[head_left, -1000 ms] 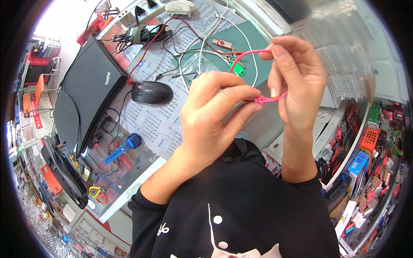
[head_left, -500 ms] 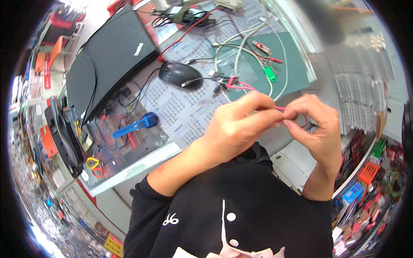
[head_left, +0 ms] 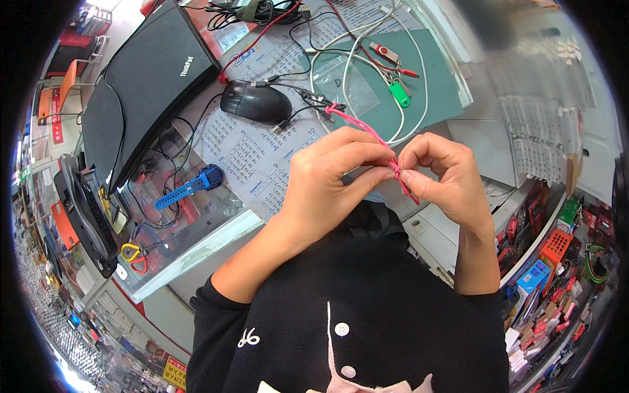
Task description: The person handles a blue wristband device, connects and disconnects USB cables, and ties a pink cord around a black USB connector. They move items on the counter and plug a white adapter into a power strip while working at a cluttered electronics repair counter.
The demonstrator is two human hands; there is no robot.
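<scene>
A pink cord (head_left: pixel 360 122) runs from a bunch of short black cables (head_left: pixel 313 98) beside the black mouse (head_left: pixel 255 102) toward me. It is looped round these cables at its far end. Near its close end a small knot shows, with a short doubled tail below. My left hand (head_left: pixel 331 171) pinches the cord just at the knot, thumb against fingers. From the other side, my right hand (head_left: pixel 445 171) closes its thumb and curled fingers on the cord at the same knot. Both hands hover off the front edge of the glass-topped counter.
A closed black laptop (head_left: pixel 154 75) lies at the left, with a blue watch (head_left: pixel 190 187) and scissors (head_left: pixel 135 254) nearer. White cable (head_left: pixel 424 72) coils over a green mat (head_left: pixel 438 92), among a red USB stick (head_left: pixel 384 52) and a green tag (head_left: pixel 400 95). Cluttered shelves stand at both sides.
The cord's right-hand loop has gone; a knot and a short tail now show between my fingertips. My hands have shifted slightly, and the whole view has moved a little.
</scene>
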